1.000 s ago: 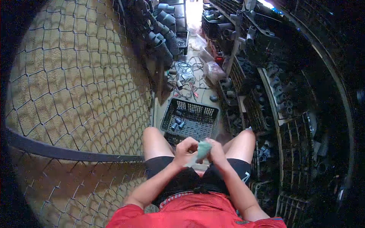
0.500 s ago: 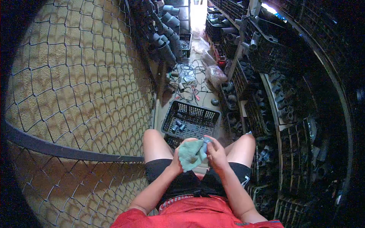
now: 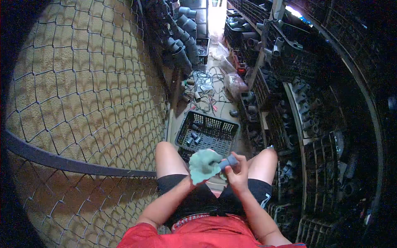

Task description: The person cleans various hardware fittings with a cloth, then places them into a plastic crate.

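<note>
My right hand [image 3: 238, 175] is closed on a grey plastic pipe fitting [image 3: 228, 163], thumb on the near side and fingers on the far side. A pale green cloth [image 3: 203, 165] is bunched over my left hand [image 3: 192, 180], which grips it from beneath; most of its fingers are hidden. The cloth touches the left end of the fitting. Both hands are above my lap, between my knees. Just beyond them on the floor stands a black plastic crate [image 3: 210, 131] with several grey fittings [image 3: 193, 138] inside.
Chain-link fencing [image 3: 82, 95] runs along my left. Crates of pipe fittings [image 3: 308, 109] fill the shelves on my right. Larger grey fittings [image 3: 182, 41] are stacked at the back left. Loose cables [image 3: 204, 84] and a plastic bag [image 3: 235, 82] lie on the floor ahead.
The grey fitting has shifted right and turned, and more of it shows outside the cloth. The cloth has moved slightly left and opened out at its middle.
</note>
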`<state>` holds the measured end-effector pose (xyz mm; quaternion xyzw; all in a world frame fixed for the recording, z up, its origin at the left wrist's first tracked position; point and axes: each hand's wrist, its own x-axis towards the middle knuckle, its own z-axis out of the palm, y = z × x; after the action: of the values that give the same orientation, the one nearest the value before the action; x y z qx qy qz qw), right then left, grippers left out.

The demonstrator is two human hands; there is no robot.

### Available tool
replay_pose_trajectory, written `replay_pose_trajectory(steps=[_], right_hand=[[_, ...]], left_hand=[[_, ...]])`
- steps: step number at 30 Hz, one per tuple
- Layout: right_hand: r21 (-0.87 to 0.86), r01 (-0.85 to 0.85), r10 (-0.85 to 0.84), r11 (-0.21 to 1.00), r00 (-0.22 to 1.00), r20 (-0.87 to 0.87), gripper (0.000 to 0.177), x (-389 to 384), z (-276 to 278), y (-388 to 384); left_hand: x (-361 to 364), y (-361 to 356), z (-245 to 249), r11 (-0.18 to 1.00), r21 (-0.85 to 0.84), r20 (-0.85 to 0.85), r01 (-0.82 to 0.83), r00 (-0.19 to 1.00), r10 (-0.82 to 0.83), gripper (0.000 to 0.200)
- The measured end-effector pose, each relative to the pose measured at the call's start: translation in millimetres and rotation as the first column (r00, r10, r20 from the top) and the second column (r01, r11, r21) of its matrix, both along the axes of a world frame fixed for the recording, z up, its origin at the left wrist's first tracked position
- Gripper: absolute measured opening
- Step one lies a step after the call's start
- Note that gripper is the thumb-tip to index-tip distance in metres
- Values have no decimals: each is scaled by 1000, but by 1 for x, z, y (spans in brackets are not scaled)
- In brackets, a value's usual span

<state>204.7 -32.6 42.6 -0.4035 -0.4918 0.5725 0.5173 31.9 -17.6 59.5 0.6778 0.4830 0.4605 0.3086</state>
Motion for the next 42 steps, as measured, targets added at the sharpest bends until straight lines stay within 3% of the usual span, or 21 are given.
replay_pose_trajectory(steps=[1,2,4,6,7,8,9,10,11,12,17,19,20,21,23,25,27,30,35,37,42], right_hand=[[-58,-37,43,998,994,104,50,8,-5,7],[-60,-32,38,998,994,106,50,16,-7,11],[-117,-47,74,992,969,236,46,25,5,23],[49,126,-133,991,975,181,45,35,27,52],[227,119,-227,967,810,541,44,46,81,64],[341,135,-247,930,918,309,43,64,68,96],[434,96,-300,896,851,431,44,80,107,114],[513,73,-402,855,718,568,45,89,154,126],[577,18,-484,816,568,666,43,101,191,141],[576,-27,-468,817,554,689,42,113,222,156],[453,-99,-449,886,58,892,44,218,286,246],[360,-118,-368,926,-58,928,51,271,276,277],[320,-38,-320,947,15,947,51,310,255,299],[95,233,-120,968,97,988,46,291,266,276],[82,90,-79,993,-42,996,51,379,213,315],[53,61,-45,997,-129,991,54,384,208,306],[259,249,-223,933,-167,961,64,368,207,277],[91,344,-55,934,-114,992,68,366,218,277],[123,166,-76,978,-263,962,63,370,201,300],[86,174,-30,981,-306,952,62,352,209,297],[-63,56,80,996,-409,909,58,378,189,317]], left_hand=[[-9,4,2,941,281,-470,190,882,-38,27],[-13,2,-20,945,274,-238,180,964,-115,29],[-12,3,-15,889,393,-184,236,967,-175,25],[-9,1,-25,920,347,-92,180,983,-157,21],[-6,3,-38,933,351,-53,82,996,-67,23],[-4,5,-60,938,346,-14,-18,1000,24,25],[-1,4,-85,964,255,15,-81,997,80,24],[-2,-5,-138,992,-64,151,-110,981,118,19],[-5,-4,-148,988,-104,-2,-114,993,115,17],[-8,-2,-153,983,-135,-158,-125,982,104,17],[-14,20,-140,940,-331,-76,-88,995,66,17],[-15,24,-143,903,-412,-72,-126,992,106,15],[-13,25,-135,905,-385,-158,-182,979,129,15],[-15,28,-145,945,-258,-195,-201,969,153,15],[-20,32,-169,970,-122,-223,-211,958,180,15],[-23,32,-184,890,-422,62,-171,974,217,14],[-24,36,-198,874,-460,106,-154,968,226,14],[-17,33,-184,849,-515,162,-116,960,230,13],[-15,36,-173,858,-493,57,-145,979,198,12],[-16,37,-170,980,-158,-229,-120,970,82,16],[-15,36,-160,973,-201,-246,-116,967,65,16]])
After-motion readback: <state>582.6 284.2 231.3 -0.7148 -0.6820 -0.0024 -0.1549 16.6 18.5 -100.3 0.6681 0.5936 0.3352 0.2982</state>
